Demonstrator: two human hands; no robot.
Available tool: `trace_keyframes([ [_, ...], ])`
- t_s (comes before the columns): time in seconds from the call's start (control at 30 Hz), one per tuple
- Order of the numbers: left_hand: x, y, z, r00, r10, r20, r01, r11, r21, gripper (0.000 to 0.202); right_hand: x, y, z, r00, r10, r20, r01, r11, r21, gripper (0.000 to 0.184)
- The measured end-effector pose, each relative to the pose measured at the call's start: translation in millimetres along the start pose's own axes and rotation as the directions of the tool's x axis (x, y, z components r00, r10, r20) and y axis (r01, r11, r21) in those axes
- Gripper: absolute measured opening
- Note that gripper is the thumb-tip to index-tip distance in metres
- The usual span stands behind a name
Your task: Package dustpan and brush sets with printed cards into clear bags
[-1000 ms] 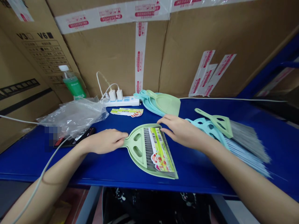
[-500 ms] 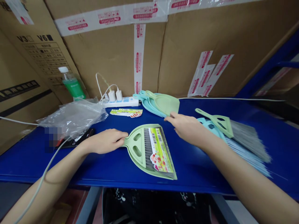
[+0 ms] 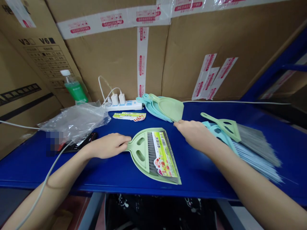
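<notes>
My left hand [image 3: 111,145] is closed around the handle end of a light green dustpan [image 3: 141,172], which lies flat near the table's front edge. A matching green hand brush [image 3: 141,145] with grey bristles is nested in it, with a yellow-green paper label [image 3: 164,153] across the bristles. My right hand [image 3: 190,132], fingers drawn together, is at the front edge of another green dustpan [image 3: 171,107]. That one overlaps light blue dustpans [image 3: 153,107]. What the right fingertips hold, if anything, is hidden. Beside my right forearm lie a green brush [image 3: 230,127] and light blue brushes [image 3: 254,156].
Loose labels [image 3: 129,116] lie before a power strip [image 3: 127,105] with white plugs. At the left are a crumpled clear bag [image 3: 74,118], a dark phone-like device [image 3: 83,143] and a green bottle [image 3: 75,89]. Cardboard boxes [image 3: 115,57] wall the back; a cable [image 3: 48,172] crosses my left forearm.
My right hand has shifted slightly to the right and down along the stacked dustpans. The brushes by my right forearm have slid a little rightward. My left hand and its dustpan stay put.
</notes>
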State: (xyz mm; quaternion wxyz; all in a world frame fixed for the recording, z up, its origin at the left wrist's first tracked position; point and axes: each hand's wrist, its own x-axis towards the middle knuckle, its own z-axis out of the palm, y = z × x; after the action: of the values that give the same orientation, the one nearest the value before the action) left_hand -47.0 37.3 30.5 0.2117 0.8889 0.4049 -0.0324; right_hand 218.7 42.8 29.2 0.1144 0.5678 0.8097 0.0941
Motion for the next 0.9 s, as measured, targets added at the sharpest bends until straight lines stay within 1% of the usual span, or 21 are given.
trace_keyframes([
  [0.2, 0, 0, 0.7, 1.0, -0.004, 0.0, 0.004, 1.0, 0.016, 0.029, 3, 2, 3, 1.0, -0.027, -0.005, 0.027, 0.999, -0.034, 0.043],
  [0.37, 0, 0, 1.0, 1.0, -0.016, -0.002, 0.016, 1.0, 0.022, 0.028, 7, 7, 6, 1.0, 0.021, 0.0, -0.021, 1.0, -0.01, 0.041],
  [0.53, 1, 2, 1.4, 1.0, -0.02, -0.019, 0.021, 0.999, 0.044, 0.028, 10, 12, 10, 1.0, 0.028, -0.014, -0.028, 0.999, 0.017, 0.043],
  [0.77, 3, 1, 3.8, 0.999, -0.009, -0.038, 0.012, 0.997, 0.075, 0.028, 7, 8, 7, 0.992, 0.045, -0.116, -0.045, 0.999, 0.004, 0.046],
  [0.83, 3, 0, 4.2, 0.999, -0.004, -0.035, 0.007, 0.998, 0.068, 0.029, 9, 7, 8, 0.981, -0.004, -0.196, 0.016, 0.998, 0.059, 0.041],
  [0.9, 3, 0, 4.2, 0.999, 0.003, -0.038, 0.0, 0.998, 0.064, 0.029, 14, 7, 11, 0.942, -0.094, -0.321, 0.15, 0.977, 0.153, 0.036],
])
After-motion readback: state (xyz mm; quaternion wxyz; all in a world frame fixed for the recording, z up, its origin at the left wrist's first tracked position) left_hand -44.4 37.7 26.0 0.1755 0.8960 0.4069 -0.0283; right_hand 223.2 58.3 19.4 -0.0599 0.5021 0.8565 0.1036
